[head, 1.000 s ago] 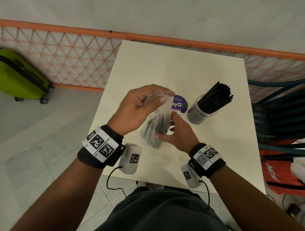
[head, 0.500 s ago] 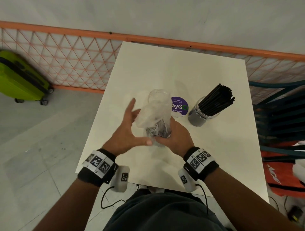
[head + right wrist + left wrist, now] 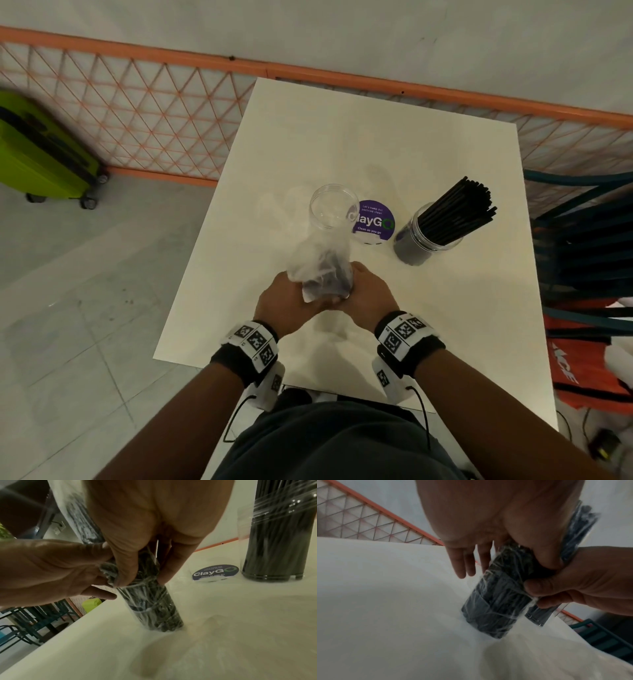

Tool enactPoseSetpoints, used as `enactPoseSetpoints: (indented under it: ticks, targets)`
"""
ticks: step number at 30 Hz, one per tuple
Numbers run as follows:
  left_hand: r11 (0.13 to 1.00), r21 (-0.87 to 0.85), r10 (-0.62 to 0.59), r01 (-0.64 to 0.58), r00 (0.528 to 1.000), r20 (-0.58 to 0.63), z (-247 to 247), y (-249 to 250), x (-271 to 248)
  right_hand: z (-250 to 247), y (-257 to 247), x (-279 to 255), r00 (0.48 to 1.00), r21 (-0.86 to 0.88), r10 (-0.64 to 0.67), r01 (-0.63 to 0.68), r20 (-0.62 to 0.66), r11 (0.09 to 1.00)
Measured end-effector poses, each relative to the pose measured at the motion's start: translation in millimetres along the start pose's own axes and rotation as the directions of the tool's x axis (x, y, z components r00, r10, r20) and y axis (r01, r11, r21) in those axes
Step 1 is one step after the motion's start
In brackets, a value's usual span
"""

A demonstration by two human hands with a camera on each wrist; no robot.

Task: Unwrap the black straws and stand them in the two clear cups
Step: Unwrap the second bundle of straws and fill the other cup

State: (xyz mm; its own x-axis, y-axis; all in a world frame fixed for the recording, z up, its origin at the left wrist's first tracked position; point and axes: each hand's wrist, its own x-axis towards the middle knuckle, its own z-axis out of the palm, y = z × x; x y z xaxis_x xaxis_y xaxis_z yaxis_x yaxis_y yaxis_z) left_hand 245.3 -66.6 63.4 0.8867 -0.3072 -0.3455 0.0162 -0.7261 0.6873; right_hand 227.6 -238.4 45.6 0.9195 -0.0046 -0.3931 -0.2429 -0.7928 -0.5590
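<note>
my right hand (image 3: 368, 296) is curled round the wrapped bundle of black straws (image 3: 150, 605), thumb on one side and fingers on the other, with the bundle's lower end standing on the table (image 3: 394, 144). my left hand (image 3: 286, 303) pinches the loose plastic wrapper (image 3: 317, 257) against the bundle between thumb and curled forefinger, while its other fingers (image 3: 462, 562) hang straight and hold nothing. beyond my hands the empty clear cup (image 3: 330, 207) stands just beside the round purple sticker (image 3: 375, 222), and the full cup (image 3: 424, 236) of bare straws stands further to the right, well apart from my grip.

to do this well, i judge i should keep the right hand firm low on the bundle and draw the film upward with the left in one steady pull, so the straws stay together and upright for the empty cup.

the head view blurs the wrapper's top, so i cannot tell whether it is already open. the straw tips inside are hidden by crumpled film, and my palms cover the middle of the bundle.
</note>
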Motion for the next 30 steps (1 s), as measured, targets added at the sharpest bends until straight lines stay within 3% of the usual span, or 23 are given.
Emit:
enactPoseSetpoints:
  ticks: [3,6,9,11,14,18,22,26,30]
  targets:
    - [0.977,-0.131,0.170,-0.166,0.985,0.016,-0.2,3.9,1.1,6.1,6.6,5.1,0.995,-0.107,-0.039,0.048,0.087,0.993]
    - [0.952,-0.291,0.084,-0.096,0.995,-0.054,6.1,2.2,2.1,6.9,6.6,10.4,0.994,-0.159,-0.024,0.040,0.105,0.986]
    - [0.953,-0.302,0.001,-0.016,0.999,-0.050,17.5,-6.4,6.4,-5.1,2.3,4.5,0.997,-0.001,-0.009,0.010,0.076,1.000]
    - [0.953,-0.303,0.017,-0.024,0.999,-0.027,19.3,-11.5,11.2,-15.7,1.4,-3.4,0.997,0.126,-0.060,0.054,0.040,0.991]
    - [0.935,-0.347,0.094,-0.071,0.994,0.050,18.6,-14.5,16.5,-24.0,-1.1,-13.6,0.996,0.172,-0.082,0.073,0.045,0.982]
    - [0.835,-0.514,0.200,-0.195,0.979,-0.045,10.9,-16.0,13.8,-21.5,-1.7,-8.7,0.994,0.072,-0.088,0.083,0.062,0.994]
    - [0.867,-0.481,0.139,-0.131,0.990,-0.018,10.2,-12.5,9.0,-18.1,-0.2,-6.3,0.994,-0.024,-0.110,0.110,0.015,0.994]
    - [0.952,-0.288,0.123,-0.103,0.991,0.054,15.4,-5.6,12.6,-22.4,1.7,-13.3,0.993,0.118,-0.117,0.118,-0.018,0.986]
    - [0.913,-0.378,0.179,-0.152,0.983,0.035,17.7,-11.1,13.0,-21.4,6.0,-15.4,0.996,0.047,-0.085,0.084,0.007,0.995]
